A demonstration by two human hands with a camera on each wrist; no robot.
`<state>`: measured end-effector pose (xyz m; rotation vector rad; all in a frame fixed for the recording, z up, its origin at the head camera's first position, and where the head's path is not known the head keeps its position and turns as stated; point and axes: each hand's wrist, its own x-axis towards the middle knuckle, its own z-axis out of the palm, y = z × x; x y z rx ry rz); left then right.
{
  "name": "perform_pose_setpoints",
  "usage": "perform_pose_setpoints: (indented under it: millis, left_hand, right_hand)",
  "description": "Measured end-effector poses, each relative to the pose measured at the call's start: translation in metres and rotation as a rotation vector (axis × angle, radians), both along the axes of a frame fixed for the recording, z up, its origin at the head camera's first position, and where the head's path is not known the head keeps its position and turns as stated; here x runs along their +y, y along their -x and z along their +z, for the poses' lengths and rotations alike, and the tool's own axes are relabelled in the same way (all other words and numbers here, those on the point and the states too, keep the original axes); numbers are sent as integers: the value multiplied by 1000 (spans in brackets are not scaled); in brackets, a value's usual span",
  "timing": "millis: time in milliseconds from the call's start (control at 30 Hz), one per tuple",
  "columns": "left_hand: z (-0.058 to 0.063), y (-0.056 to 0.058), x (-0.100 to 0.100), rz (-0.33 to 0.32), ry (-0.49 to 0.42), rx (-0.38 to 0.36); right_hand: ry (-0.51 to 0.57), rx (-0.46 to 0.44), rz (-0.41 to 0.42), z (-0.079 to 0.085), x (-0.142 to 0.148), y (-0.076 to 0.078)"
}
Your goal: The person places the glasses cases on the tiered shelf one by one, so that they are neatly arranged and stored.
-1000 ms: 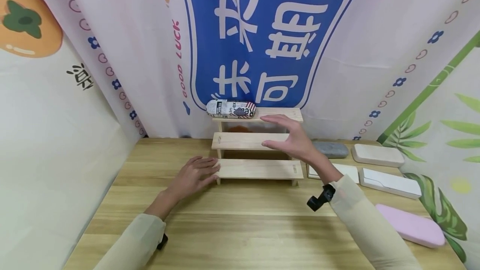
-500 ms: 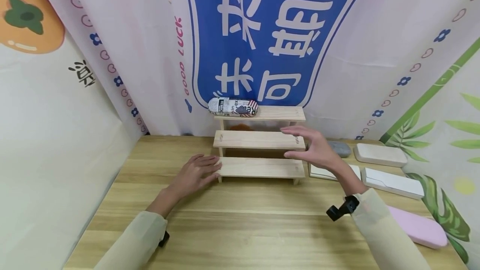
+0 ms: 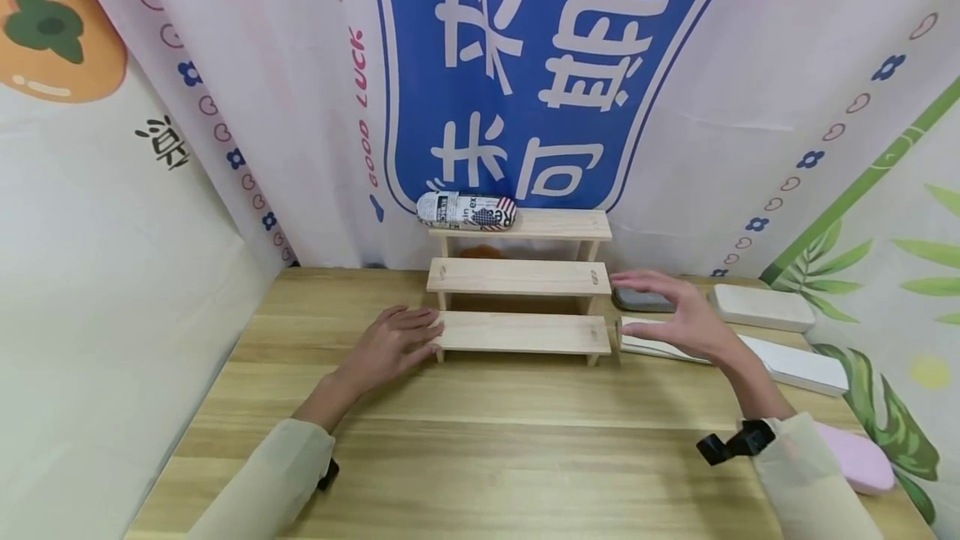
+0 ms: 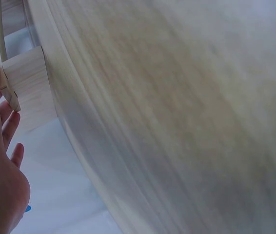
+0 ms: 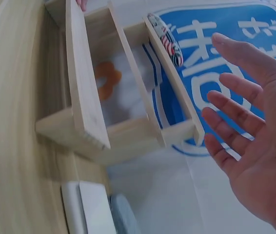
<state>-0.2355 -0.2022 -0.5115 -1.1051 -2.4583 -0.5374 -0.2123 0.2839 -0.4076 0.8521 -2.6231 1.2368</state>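
And here's the wooden stand (image 3: 519,277), three steps rising toward the printed curtain (image 3: 750,90), upright on the table (image 3: 465,440). Over at its left end, the left hand (image 3: 390,350) has fingertips touching the lowest step, its grip relaxed rather than clamped. On the other side the right hand (image 3: 686,323) hangs just beyond the stand's right end, grip wide, thumb and fingers well apart. Up top, a patterned case (image 3: 467,212) lies along the left part of the highest step, closed, contents hidden.

Now to the containers on the right! A grey case (image 3: 641,301) sits near the curtain, partly behind the right hand, with a cream case (image 3: 761,308) beside it. In front, a white flap case (image 3: 798,365), and nearer the stand another white case (image 3: 643,346), looking closed, though the hand covers much of it. Nearest the person, a pink case (image 3: 861,458), partly behind the right sleeve (image 3: 813,473).
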Motion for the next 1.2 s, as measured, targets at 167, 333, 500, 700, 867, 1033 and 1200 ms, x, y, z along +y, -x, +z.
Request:
perform_pose_setpoints:
  millis: [167,333,500,700,867,1033,1200]
  left_hand:
    - [0,2,0,5,2,6]
    - [2,3,0,-8,-2,9]
    - [3,4,0,-8,1,10]
    - [1,4,-1,-8,2,3]
    - [0,3,-1,-6,0,-3]
    - [-1,3,0,-5,0,3]
    - [-1,2,0,-5,-3,10]
  right_hand:
    - [-69,-10,15,-7,21,-7]
    - [-77,-9,22,-19,40,-12]
    - [-54,-21,8,-28,55,-20]
    - [-89,-59,-4,-33,72,-32]
    - [-60,-93,1,-37,88,-40]
    - [-55,-108,29,-44,103,-46]
    - [-68,-102,76,-49,116,-53]
